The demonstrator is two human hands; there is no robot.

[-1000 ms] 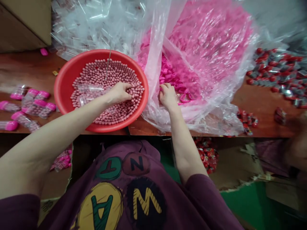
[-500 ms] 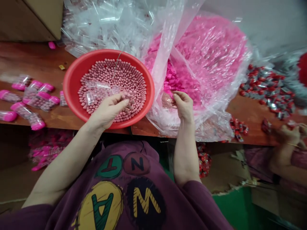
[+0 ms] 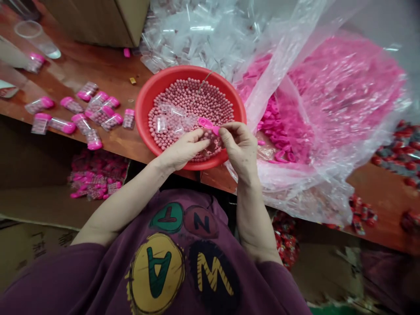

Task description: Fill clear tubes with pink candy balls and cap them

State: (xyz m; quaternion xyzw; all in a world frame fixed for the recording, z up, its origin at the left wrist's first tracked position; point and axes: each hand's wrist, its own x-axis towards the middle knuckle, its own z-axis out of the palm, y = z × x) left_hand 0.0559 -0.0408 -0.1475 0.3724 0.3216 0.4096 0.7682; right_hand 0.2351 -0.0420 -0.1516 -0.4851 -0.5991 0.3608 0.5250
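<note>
My right hand (image 3: 241,146) pinches a bright pink plastic cap (image 3: 206,123) with an oval loop over the red basin (image 3: 142,116). Close beside it, my left hand (image 3: 187,149) has its thumb and fingers closed around what looks like a small clear plastic bottle (image 3: 214,143) with pink balls in it, hard to make out against the balls behind. Many small pink balls (image 3: 183,92) fill the basin, and a few clear empty bottles (image 3: 161,124) lie on top of them. Right of the basin, loose pink caps (image 3: 274,120) spill from a large clear plastic bag (image 3: 331,186).
Several filled, pink-capped bottles (image 3: 98,114) lie on the wooden table (image 3: 127,142) at left. Behind the basin is a heap of clear bottles (image 3: 197,35), beside a cardboard box (image 3: 98,22). Below the table edge, a carton holds more filled bottles (image 3: 95,175). Red pieces (image 3: 362,214) lie at right.
My right hand has moved left from the bag of caps to the basin, bringing a pink cap close to my left hand. The view has swung left, and the neighbouring person's hands are out of sight.
</note>
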